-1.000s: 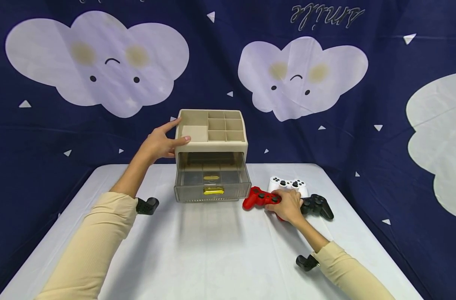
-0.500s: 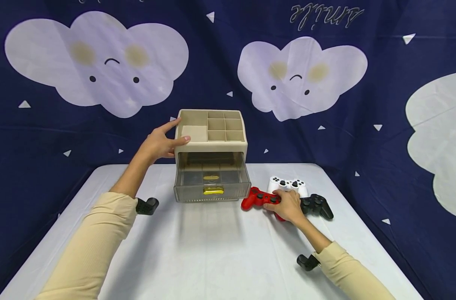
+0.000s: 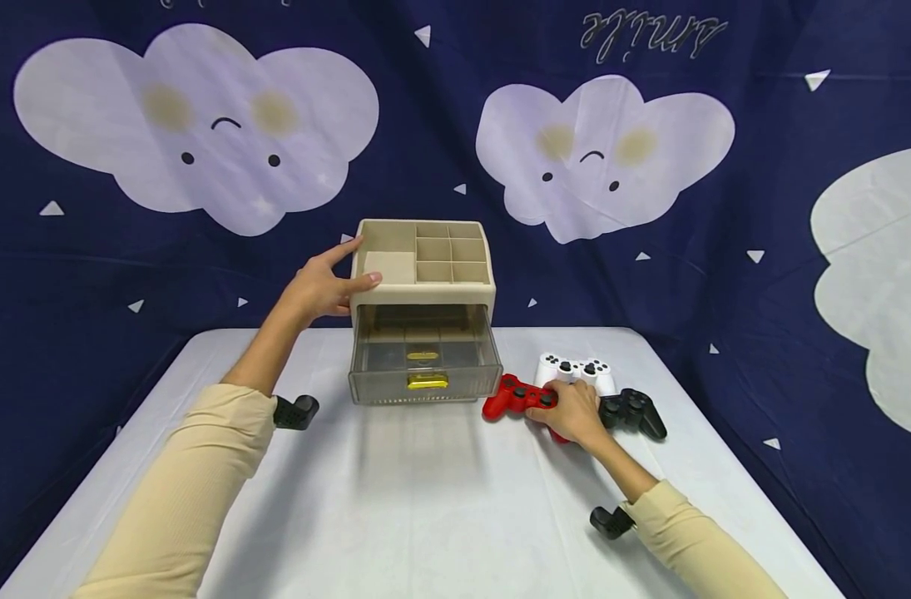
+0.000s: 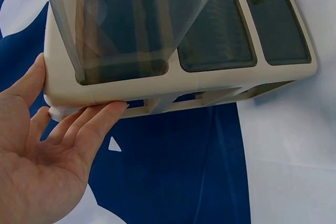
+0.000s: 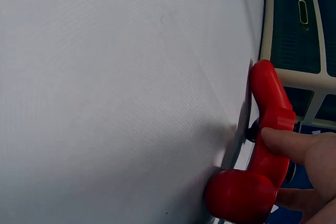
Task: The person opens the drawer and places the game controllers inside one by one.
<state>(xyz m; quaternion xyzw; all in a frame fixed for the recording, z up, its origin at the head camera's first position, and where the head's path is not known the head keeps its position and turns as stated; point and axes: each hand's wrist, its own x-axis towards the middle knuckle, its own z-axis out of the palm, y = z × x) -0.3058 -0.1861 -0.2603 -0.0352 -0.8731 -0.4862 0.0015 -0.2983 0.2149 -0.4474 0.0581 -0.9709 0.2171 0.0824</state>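
Note:
A cream drawer organizer (image 3: 425, 293) stands at the back of the table, its clear top drawer (image 3: 426, 384) pulled out. My left hand (image 3: 316, 287) is spread against its left side, thumb over the top front edge. In the left wrist view the fingers (image 4: 97, 124) lie nearly straight along the side wall. To the right, my right hand (image 3: 572, 412) pinches a red game controller (image 3: 513, 397) by its middle. The right wrist view shows the thumb (image 5: 289, 142) across the controller's underside. Fingers hide part of the controller in the head view.
A white game controller (image 3: 575, 368) lies behind my right hand, and a black game controller (image 3: 636, 412) lies right of it. The organizer's open top has several compartments (image 3: 451, 249). A dark blue cloth (image 3: 425, 166) with clouds hangs behind the white table (image 3: 425, 516).
The red controller has shifted very slightly left with my right hand. My left hand, the organizer and its drawer stay in place.

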